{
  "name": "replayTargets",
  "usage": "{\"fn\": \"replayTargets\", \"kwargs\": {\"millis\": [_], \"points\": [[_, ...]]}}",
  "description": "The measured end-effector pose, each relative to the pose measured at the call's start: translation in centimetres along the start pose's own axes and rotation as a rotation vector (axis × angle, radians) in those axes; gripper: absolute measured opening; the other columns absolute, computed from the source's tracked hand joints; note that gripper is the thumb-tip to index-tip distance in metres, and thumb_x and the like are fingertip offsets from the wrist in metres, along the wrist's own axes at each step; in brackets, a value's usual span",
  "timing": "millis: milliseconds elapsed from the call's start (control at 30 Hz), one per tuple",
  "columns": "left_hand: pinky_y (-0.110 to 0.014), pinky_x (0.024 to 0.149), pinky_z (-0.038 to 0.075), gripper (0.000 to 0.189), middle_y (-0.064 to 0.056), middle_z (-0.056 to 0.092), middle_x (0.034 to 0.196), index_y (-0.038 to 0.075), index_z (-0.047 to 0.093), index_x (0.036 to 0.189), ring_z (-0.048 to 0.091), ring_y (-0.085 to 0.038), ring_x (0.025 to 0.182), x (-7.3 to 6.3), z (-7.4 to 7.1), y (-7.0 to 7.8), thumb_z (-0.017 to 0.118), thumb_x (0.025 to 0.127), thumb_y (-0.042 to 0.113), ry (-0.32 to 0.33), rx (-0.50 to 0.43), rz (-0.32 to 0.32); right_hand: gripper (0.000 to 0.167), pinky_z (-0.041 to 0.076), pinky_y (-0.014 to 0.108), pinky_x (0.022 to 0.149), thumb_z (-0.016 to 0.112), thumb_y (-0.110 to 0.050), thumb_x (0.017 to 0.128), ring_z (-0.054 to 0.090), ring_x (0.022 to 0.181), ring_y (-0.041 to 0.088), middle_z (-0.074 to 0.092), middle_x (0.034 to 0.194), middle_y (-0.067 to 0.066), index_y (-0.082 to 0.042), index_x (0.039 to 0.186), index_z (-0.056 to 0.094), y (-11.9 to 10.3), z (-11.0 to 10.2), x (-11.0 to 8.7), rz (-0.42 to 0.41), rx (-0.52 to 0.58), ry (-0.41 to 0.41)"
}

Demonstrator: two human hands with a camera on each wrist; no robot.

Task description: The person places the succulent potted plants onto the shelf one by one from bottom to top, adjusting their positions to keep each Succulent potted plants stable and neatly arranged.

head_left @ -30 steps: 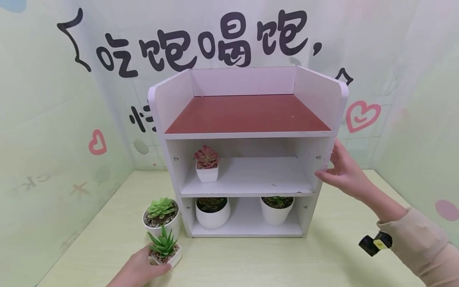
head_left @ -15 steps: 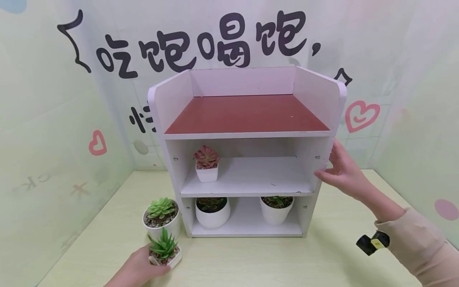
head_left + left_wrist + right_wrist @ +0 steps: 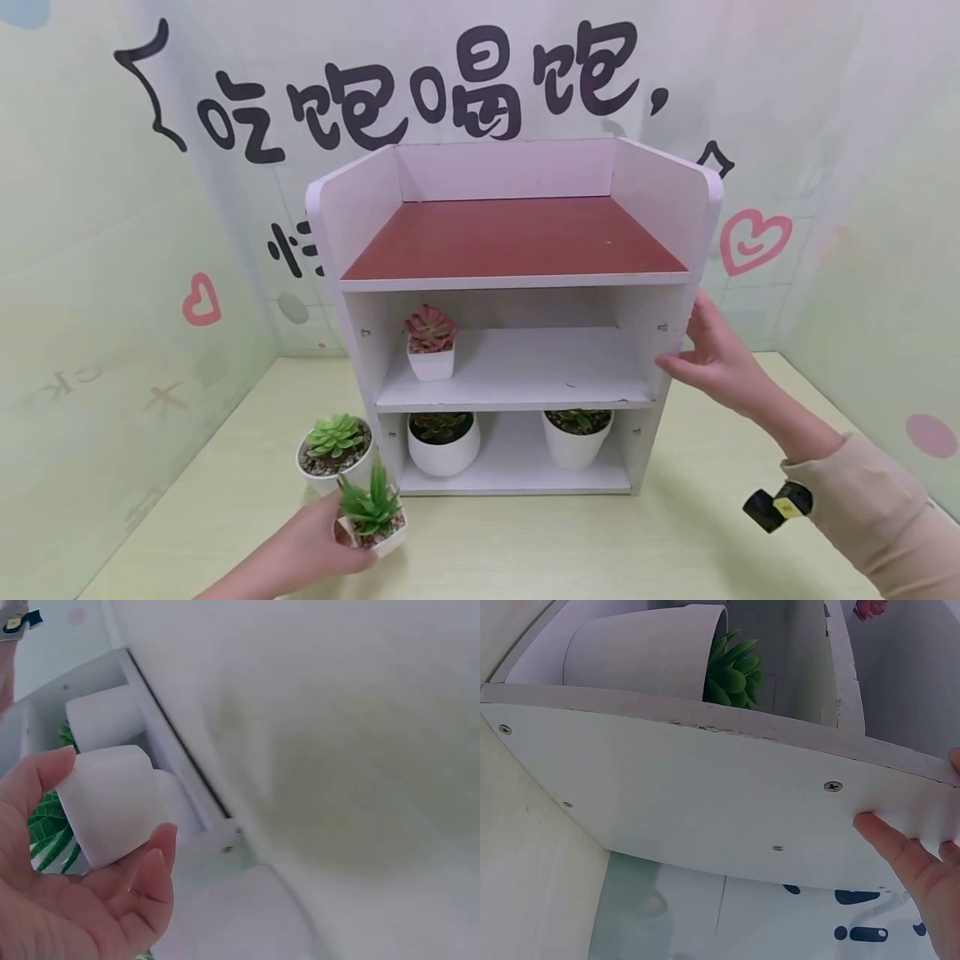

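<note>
My left hand [image 3: 318,542] holds a small spiky green succulent [image 3: 371,504] in a white square pot, lifted in front of the shelf's lower left corner. In the left wrist view, thumb and fingers pinch that white pot [image 3: 112,802] by its sides. My right hand [image 3: 716,362] grips the right side panel of the white shelf unit [image 3: 517,282]. Its thumb lies at the panel's front edge, and in the right wrist view fingers [image 3: 896,844] press the outer face. Just behind the left hand stands a round-potted green succulent [image 3: 335,442].
A pink succulent [image 3: 431,337] in a square white pot is on the middle shelf, at left. Two round-potted plants, one left [image 3: 444,446] and one right [image 3: 576,440], occupy the bottom shelf. The top board [image 3: 517,237] is red. Printed curtains surround the table [image 3: 525,550].
My left hand has moved right and slightly up with the potted spiky succulent, towards the shelf's lower left corner. The right hand keeps its place on the side panel.
</note>
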State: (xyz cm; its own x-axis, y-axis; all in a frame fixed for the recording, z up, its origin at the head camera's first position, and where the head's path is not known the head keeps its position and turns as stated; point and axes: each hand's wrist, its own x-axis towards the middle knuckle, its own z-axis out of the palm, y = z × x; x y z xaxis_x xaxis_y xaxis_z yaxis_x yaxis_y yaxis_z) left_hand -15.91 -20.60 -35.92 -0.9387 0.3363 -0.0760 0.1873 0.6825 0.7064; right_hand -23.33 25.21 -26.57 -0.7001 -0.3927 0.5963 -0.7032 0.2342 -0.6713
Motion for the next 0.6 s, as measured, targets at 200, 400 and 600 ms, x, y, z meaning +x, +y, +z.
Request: {"fn": "replayTargets", "kwargs": {"millis": [200,400,600], "points": [[-0.022,0.056,0.045,0.053,-0.001,0.055,0.083,0.0,0.052,0.108,0.05,-0.014,0.072,0.4,-0.8,3.8,0.077,0.066,0.019,-0.025,0.024,0.106,0.091,0.052,0.025,0.077,0.058,0.015,0.078,0.04,0.12,0.011,0.028,0.14,0.012,-0.018,0.147,0.008,0.0,-0.1,-0.1,0.01,-0.002,-0.005],[-0.025,0.055,0.047,0.055,-0.002,0.057,0.082,0.003,0.049,0.107,0.052,-0.016,0.074,1.6,-1.7,8.4,0.079,0.066,0.025,-0.045,0.066,0.133,0.09,0.051,0.024,0.078,0.057,0.016,0.078,0.04,0.121,0.01,0.028,0.139,0.01,-0.017,0.146,0.009,0.1,-0.1,-0.2,0.002,0.007,-0.003],[-0.028,0.06,0.047,0.054,-0.001,0.057,0.082,0.005,0.049,0.107,0.054,-0.014,0.075,3.2,-2.0,12.2,0.077,0.066,0.027,-0.013,0.135,0.143,0.089,0.051,0.026,0.078,0.058,0.016,0.079,0.04,0.122,0.012,0.028,0.14,0.011,-0.017,0.147,0.01,0.1,0.1,-0.1,0.0,0.011,-0.002]]}}
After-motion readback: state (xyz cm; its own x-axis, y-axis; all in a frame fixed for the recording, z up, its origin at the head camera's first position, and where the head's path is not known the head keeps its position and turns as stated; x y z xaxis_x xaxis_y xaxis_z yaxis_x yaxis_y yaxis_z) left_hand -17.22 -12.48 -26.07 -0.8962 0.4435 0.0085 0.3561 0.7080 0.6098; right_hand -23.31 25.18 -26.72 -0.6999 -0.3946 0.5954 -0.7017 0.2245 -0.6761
